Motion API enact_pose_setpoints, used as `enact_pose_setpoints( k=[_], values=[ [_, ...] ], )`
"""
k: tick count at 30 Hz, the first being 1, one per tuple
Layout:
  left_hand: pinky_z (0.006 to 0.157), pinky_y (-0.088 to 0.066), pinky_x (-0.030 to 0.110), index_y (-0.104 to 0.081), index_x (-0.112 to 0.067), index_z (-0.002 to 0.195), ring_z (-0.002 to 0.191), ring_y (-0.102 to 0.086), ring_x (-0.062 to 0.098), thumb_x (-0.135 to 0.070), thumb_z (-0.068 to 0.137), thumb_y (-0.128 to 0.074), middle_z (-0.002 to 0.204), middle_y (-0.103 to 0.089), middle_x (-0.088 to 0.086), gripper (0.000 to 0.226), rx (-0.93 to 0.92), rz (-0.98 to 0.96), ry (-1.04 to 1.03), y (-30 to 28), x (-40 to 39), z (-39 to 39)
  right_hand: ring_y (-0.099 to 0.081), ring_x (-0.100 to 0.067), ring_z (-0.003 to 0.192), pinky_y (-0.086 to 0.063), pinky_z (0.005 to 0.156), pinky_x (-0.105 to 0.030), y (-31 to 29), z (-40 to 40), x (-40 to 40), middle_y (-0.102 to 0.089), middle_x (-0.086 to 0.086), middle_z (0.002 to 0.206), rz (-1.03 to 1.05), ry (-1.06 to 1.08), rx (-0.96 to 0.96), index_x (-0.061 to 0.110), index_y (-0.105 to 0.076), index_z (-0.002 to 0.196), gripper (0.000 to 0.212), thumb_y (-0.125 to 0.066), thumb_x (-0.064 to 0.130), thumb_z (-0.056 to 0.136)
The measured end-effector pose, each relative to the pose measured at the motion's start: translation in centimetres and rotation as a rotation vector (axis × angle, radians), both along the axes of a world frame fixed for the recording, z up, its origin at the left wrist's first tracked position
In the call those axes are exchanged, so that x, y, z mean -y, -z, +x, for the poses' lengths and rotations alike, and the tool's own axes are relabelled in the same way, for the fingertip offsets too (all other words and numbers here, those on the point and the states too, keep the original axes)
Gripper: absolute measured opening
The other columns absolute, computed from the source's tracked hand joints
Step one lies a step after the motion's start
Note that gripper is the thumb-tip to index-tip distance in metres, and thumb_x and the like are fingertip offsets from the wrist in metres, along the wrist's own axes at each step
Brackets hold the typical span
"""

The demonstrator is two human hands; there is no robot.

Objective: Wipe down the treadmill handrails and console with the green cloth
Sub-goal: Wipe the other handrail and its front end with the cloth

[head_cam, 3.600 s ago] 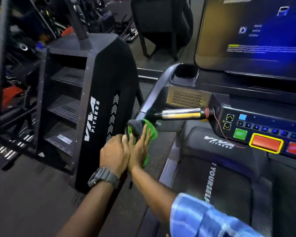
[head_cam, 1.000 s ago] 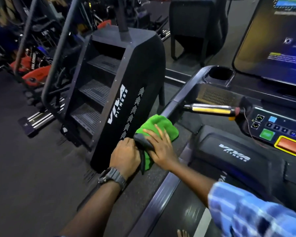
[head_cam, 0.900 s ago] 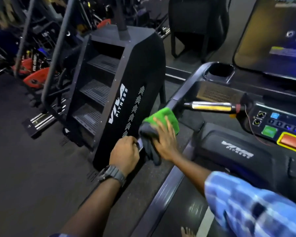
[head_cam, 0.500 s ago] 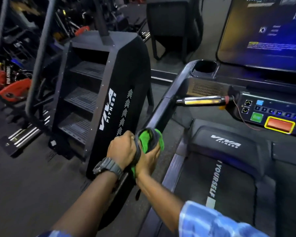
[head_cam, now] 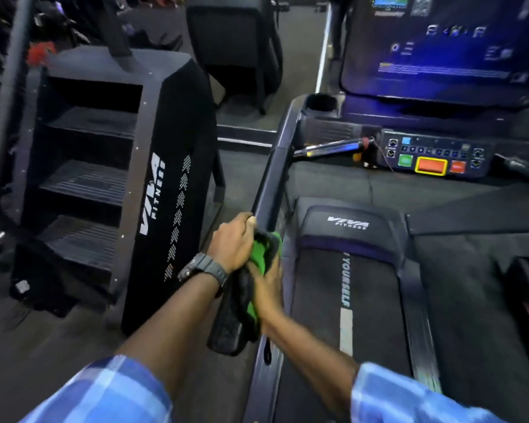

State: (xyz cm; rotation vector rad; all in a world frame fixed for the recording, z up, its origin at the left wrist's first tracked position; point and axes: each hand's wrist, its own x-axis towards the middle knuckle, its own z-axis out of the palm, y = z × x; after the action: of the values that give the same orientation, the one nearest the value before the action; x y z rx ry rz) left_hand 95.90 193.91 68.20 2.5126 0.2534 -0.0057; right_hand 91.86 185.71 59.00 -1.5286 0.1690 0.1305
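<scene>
1. Two plaid sleeves (head_cam: 409,395) are reaching forward from the bottom edge, forearms bare
2. The right hand (head_cam: 268,280) is cupping the cloth (head_cam: 261,254) from below and from the belt side; its fingers are hidden under the cloth, so I cannot tell how they are lying
3. The left hand (head_cam: 234,242), with a watch (head_cam: 203,268) on its wrist, is closing over the top of the rail (head_cam: 275,175), fingers (head_cam: 249,219) curled together and pressing on the cloth's upper edge
4. The cloth, green with a dark side, is wrapping the left rail near its low end, a dark flap hanging down
5. The belt (head_cam: 345,300) is lying just right of the hands
6. A stair machine (head_cam: 153,193) is standing to the left
7. Farther up, the console (head_cam: 431,157) is showing coloured buttons, with a lit screen (head_cam: 440,47) above it
</scene>
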Motion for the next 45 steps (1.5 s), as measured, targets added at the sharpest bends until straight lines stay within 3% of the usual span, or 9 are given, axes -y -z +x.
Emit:
enact_pose_setpoints(
  k=[8,11,17,24,32,35,38,43,45],
  values=[
    [0.100,-0.038,0.037,-0.060,-0.023,0.127,0.125,-0.052,0.035,-0.054,0.102,-0.024,0.134,-0.059,0.016,0.054,-0.074,-0.120,-0.017,-0.8,-0.5,0.0,-0.045,-0.020,0.131,-0.038,0.108,-0.037,-3.4,6.5,0.3,-0.042,0.000,0.147,-0.118,0.067,-0.094,0.033,-0.031,0.146,0.102,-0.063,0.057,0.052],
    [0.106,-0.038,0.042,-0.062,-0.027,0.124,0.128,-0.050,0.036,-0.070,0.091,-0.011,0.136,-0.057,0.015,0.074,-0.097,-0.032,0.011,-1.0,-0.6,0.4,-0.030,-0.020,0.141,-0.031,0.114,-0.042,-1.5,-0.1,-0.8,-0.025,0.004,0.156,-0.175,0.032,0.010,0.036,-0.021,0.150,0.101,-0.063,0.049,0.059],
    [0.100,-0.041,0.045,-0.064,-0.020,0.125,0.121,-0.053,0.041,-0.057,0.101,-0.018,0.130,-0.060,0.021,0.064,-0.096,0.093,-0.037,-1.2,1.3,0.2,-0.006,-0.028,0.148,-0.028,0.115,-0.045,-2.5,-12.0,-0.4,0.015,0.008,0.160,-0.385,-0.174,0.110,0.050,0.005,0.147,0.107,-0.062,0.050,0.063],
    [0.102,-0.043,0.047,-0.065,-0.017,0.123,0.119,-0.054,0.041,-0.060,0.099,-0.022,0.128,-0.060,0.025,0.066,-0.161,0.153,-0.023,-1.6,2.2,0.3,-0.016,-0.030,0.146,-0.025,0.116,-0.043,-4.6,0.2,0.5,-0.009,-0.007,0.159,-0.346,-0.074,-0.112,0.034,-0.003,0.153,0.104,-0.072,0.036,0.075],
    [0.098,-0.044,0.043,-0.065,-0.015,0.121,0.115,-0.055,0.043,-0.063,0.098,-0.017,0.125,-0.061,0.025,0.072,-0.174,0.247,0.038,-1.1,1.8,0.4,-0.011,-0.008,0.146,-0.022,0.118,-0.032,-1.8,-13.7,-1.0,0.000,0.018,0.159,-0.191,-0.018,0.024,0.046,-0.006,0.148,0.113,-0.069,0.048,0.054],
    [0.099,-0.043,0.045,-0.065,-0.013,0.119,0.115,-0.054,0.044,-0.064,0.097,-0.017,0.125,-0.060,0.026,0.073,-0.190,0.259,0.039,-1.2,1.9,0.5,-0.032,-0.004,0.134,-0.031,0.113,-0.028,-0.8,-8.8,-0.9,-0.026,0.015,0.151,-0.068,0.022,-0.105,0.038,-0.025,0.147,0.110,-0.071,0.058,0.050],
    [0.102,-0.040,0.044,-0.063,-0.012,0.123,0.121,-0.051,0.044,-0.062,0.098,-0.016,0.130,-0.057,0.027,0.073,-0.216,0.274,0.060,-1.3,2.0,0.8,-0.053,-0.020,0.122,-0.045,0.103,-0.040,0.1,-0.5,0.3,-0.053,0.000,0.136,0.023,0.038,-0.317,0.034,-0.042,0.137,0.095,-0.067,0.061,0.049],
    [0.099,-0.040,0.043,-0.059,-0.008,0.124,0.119,-0.052,0.046,-0.064,0.097,-0.014,0.129,-0.056,0.028,0.077,-0.224,0.304,0.112,-0.7,2.3,0.9,-0.050,-0.028,0.127,-0.045,0.102,-0.045,-0.1,2.8,-0.4,-0.045,-0.006,0.145,-0.097,0.045,-0.294,0.034,-0.035,0.142,0.077,-0.054,0.058,0.071],
    [0.100,-0.039,0.044,-0.059,-0.006,0.124,0.120,-0.051,0.046,-0.062,0.098,-0.014,0.130,-0.055,0.028,0.076,-0.230,0.307,0.127,-1.0,2.2,1.0,-0.035,-0.024,0.138,-0.036,0.110,-0.044,-1.9,-1.2,-0.5,-0.028,-0.004,0.155,-0.223,0.002,-0.150,0.033,-0.020,0.150,0.091,-0.055,0.054,0.068]
  ],
)
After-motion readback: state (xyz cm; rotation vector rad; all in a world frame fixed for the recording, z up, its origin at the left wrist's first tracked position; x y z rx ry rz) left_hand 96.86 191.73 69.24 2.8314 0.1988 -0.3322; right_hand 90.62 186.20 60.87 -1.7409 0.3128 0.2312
